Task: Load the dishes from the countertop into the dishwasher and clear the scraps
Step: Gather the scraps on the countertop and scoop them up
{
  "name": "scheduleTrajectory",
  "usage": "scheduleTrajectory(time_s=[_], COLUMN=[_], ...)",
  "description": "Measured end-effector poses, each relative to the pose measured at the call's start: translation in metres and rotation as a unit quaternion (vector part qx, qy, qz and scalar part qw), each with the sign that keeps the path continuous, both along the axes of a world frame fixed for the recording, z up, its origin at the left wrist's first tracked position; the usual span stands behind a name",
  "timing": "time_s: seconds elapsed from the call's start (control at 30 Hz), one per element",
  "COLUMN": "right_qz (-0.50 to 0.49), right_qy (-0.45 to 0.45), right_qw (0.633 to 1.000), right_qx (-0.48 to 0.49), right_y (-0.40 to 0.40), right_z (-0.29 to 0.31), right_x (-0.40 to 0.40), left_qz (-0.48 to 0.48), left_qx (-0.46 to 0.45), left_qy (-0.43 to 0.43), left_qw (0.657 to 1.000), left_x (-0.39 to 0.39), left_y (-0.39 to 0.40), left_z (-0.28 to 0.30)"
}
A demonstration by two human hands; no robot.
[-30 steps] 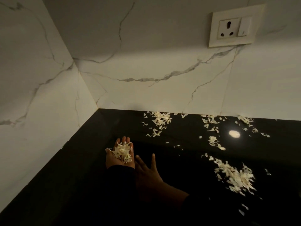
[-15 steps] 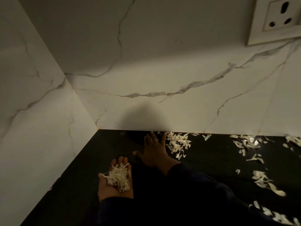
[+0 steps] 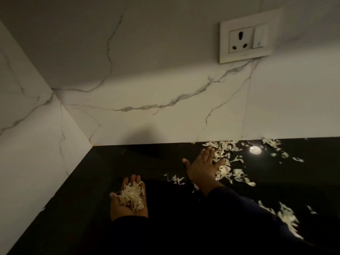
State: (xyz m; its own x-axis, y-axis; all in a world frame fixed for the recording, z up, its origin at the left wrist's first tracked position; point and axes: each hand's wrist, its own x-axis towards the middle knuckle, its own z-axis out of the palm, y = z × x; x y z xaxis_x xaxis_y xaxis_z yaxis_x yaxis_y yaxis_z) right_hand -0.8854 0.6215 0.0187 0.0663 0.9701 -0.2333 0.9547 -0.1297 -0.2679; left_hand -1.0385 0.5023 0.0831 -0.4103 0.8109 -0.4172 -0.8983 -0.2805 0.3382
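Pale shredded vegetable scraps (image 3: 227, 163) litter the glossy black countertop (image 3: 73, 208); the cupped left hand (image 3: 129, 199) cradles a heap (palm up), the right hand (image 3: 203, 165) lies flat, fingers spread.

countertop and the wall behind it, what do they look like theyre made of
Countertop: polished black stone, probably granite; it mirrors a round light. Wall: white marble-look slab or tile with grey veins and a thin vertical joint, satin finish; real marble or porcelain is unclear.

The left hand (image 3: 128, 203) lies palm up, cupping a pile (image 3: 131, 196) of pale scraps. The right hand (image 3: 203, 165) lies flat, fingers spread, on scraps (image 3: 228, 162) scattered over the black counter (image 3: 92, 208).
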Motion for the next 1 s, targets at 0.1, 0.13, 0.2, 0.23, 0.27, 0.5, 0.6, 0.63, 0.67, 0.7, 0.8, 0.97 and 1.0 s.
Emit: scheduleTrajectory(time_s=[0.1,0.13,0.2,0.23,0.27,0.5,0.6,0.63,0.67,0.7,0.8,0.97,1.0], right_qz=[-0.024,-0.035,-0.062,-0.072,-0.075,0.146,0.301,0.336,0.358,0.372,0.384,0.253,0.223], right_qy=[0.006,0.006,0.004,0.000,-0.002,-0.005,-0.055,-0.059,-0.051,-0.041,-0.050,-0.065,-0.054], right_qw=[0.999,0.999,0.998,0.997,0.996,0.989,0.952,0.940,0.932,0.927,0.922,0.965,0.973], right_qx=[-0.020,-0.024,-0.033,-0.039,-0.043,0.030,0.022,0.023,0.023,0.022,0.025,0.014,0.006], right_y=[-0.030,-0.043,-0.063,-0.072,-0.080,-0.136,-0.143,-0.139,-0.133,-0.124,-0.095,-0.051,-0.048], right_z=[0.001,0.001,0.003,0.003,0.004,0.006,0.002,0.002,0.003,0.005,0.010,0.006,0.004], right_x=[0.037,0.049,0.069,0.078,0.085,0.020,-0.035,-0.049,-0.061,-0.070,-0.087,-0.069,-0.059], left_qz=[0.013,0.030,0.028,0.009,-0.018,-0.020,-0.011,-0.009,-0.009,-0.008,-0.033,-0.004,0.004], left_qx=[0.014,0.024,0.023,0.014,-0.005,-0.028,-0.016,-0.008,0.003,0.011,0.015,-0.044,-0.040], left_qy=[-0.067,-0.102,-0.121,-0.098,-0.055,-0.007,-0.003,-0.011,-0.017,-0.021,0.002,-0.003,-0.028], left_qw=[0.998,0.994,0.992,0.995,0.998,0.999,1.000,1.000,1.000,1.000,0.999,0.999,0.999], left_x=[0.016,0.022,0.037,0.045,0.052,0.078,0.067,0.061,0.054,0.048,0.035,0.028,0.029], left_y=[-0.012,-0.014,-0.020,-0.025,-0.030,-0.042,-0.035,-0.033,-0.032,-0.029,-0.022,-0.003,-0.001], left_z=[0.013,0.015,0.021,0.024,0.017,0.012,0.009,0.009,0.009,0.007,0.006,0.008,0.008])
